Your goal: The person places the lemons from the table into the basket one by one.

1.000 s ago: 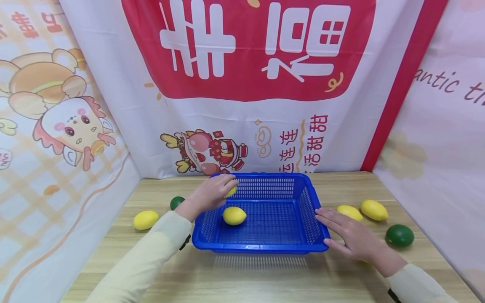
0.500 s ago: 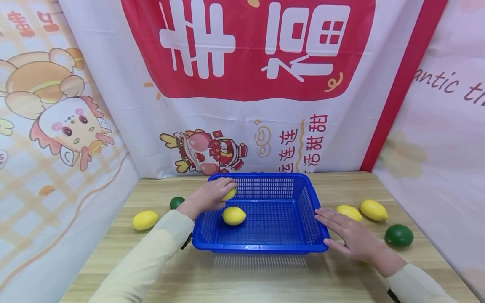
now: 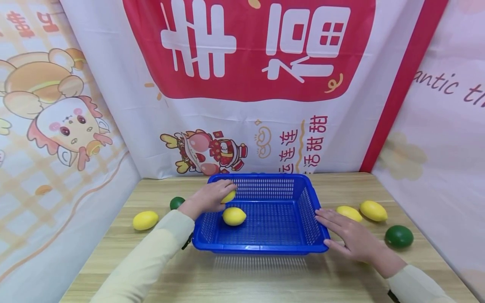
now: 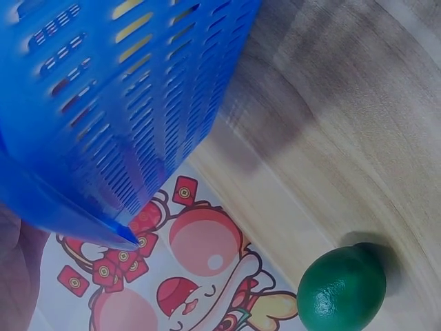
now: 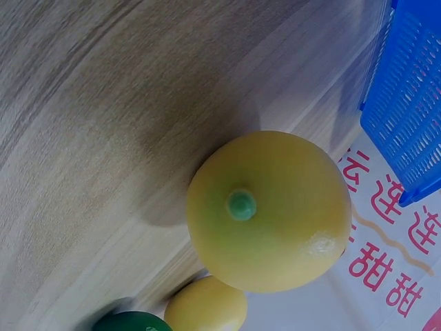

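Observation:
A blue plastic basket (image 3: 261,247) with slotted walls stands mid-table. My left hand (image 3: 208,197) reaches over its left side and grips a lemon (image 3: 229,196) near the back left corner; the fingers partly cover this fruit. Another lemon (image 3: 234,216) lies on the basket floor, just in front of it. At the other side, my right hand (image 3: 352,237) touches the right rim with its fingers extended. In the left wrist view the basket wall (image 4: 138,103) hides most of the left hand.
Right of the basket lie a lemon (image 3: 349,213), another lemon (image 3: 373,210) and a dark green fruit (image 3: 399,236). A bit of yellow shows under my right hand. To the left are a lemon (image 3: 145,220) and a green fruit (image 3: 177,203). A printed cloth (image 3: 250,134) hangs behind.
My left hand has lowered slightly with the lemon in its grip. The right hand, the basket and the other fruit look the same.

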Demonstrator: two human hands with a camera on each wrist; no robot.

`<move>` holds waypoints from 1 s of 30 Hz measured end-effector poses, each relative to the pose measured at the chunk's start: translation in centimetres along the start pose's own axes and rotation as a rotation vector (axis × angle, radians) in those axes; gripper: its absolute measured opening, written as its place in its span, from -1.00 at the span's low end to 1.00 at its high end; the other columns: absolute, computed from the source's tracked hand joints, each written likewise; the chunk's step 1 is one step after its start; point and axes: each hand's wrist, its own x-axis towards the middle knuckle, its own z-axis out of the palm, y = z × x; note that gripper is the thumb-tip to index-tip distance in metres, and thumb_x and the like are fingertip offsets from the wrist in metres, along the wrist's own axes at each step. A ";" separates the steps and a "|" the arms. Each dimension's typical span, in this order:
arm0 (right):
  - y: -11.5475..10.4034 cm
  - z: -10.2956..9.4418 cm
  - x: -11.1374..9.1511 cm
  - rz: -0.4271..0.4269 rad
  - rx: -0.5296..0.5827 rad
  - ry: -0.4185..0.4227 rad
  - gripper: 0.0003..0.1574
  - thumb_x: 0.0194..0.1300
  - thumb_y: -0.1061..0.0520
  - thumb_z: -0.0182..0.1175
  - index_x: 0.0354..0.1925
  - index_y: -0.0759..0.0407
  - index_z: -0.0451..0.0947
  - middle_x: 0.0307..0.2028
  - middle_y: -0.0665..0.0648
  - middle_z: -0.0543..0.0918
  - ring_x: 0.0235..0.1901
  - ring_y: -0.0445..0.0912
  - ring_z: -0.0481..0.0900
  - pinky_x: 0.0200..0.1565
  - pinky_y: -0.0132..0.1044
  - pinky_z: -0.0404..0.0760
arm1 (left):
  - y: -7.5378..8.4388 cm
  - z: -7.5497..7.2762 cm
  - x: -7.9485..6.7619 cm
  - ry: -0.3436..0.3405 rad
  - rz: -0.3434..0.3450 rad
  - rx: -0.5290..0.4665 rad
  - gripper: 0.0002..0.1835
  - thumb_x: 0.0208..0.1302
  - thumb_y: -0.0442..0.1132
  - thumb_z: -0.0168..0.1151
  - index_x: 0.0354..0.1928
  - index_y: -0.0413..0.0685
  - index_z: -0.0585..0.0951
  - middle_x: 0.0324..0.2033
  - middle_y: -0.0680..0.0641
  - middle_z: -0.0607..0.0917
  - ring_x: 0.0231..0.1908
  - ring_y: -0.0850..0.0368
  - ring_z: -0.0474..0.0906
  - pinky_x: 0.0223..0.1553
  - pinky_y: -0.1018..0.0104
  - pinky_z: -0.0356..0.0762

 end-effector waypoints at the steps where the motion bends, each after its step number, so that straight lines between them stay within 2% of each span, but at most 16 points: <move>1: 0.0 0.0 0.0 -0.001 -0.001 0.002 -0.28 0.25 -0.09 0.28 0.28 0.22 0.45 0.29 0.13 0.45 0.24 0.10 0.42 0.34 -0.51 -0.06 | 0.0 0.0 0.0 0.000 -0.002 -0.003 -0.32 0.11 -0.17 0.46 0.28 -0.08 0.43 0.19 -0.11 0.50 0.22 -0.03 0.40 0.23 0.07 0.40; 13: -0.2 -0.4 0.1 0.035 -0.021 -0.048 -0.26 0.23 -0.10 0.29 0.30 0.19 0.44 0.31 0.13 0.43 0.28 0.06 0.38 0.33 -0.48 -0.07 | -0.2 -0.2 -0.2 0.041 -0.013 -0.026 -0.36 0.13 -0.21 0.43 0.26 -0.14 0.45 0.15 -0.10 0.53 0.18 -0.03 0.44 0.21 0.07 0.42; 22: -0.2 -0.4 0.1 0.051 -0.016 -0.073 -0.25 0.27 -0.11 0.26 0.32 0.18 0.41 0.33 0.12 0.41 0.30 0.06 0.35 0.34 -0.46 -0.05 | -0.5 -0.5 -0.7 0.006 -0.019 -0.013 -0.34 0.19 -0.14 0.39 0.31 -0.11 0.41 0.21 -0.12 0.49 0.23 -0.04 0.39 0.23 0.07 0.39; 30: -0.1 -0.1 0.0 0.047 -0.014 -0.048 -0.26 0.25 -0.11 0.27 0.31 0.17 0.43 0.32 0.11 0.42 0.28 0.06 0.37 0.33 -0.49 -0.08 | -0.8 -0.7 -1.4 0.022 -0.027 -0.039 -0.35 0.16 -0.20 0.40 0.29 -0.14 0.43 0.19 -0.12 0.50 0.22 -0.05 0.40 0.22 0.06 0.40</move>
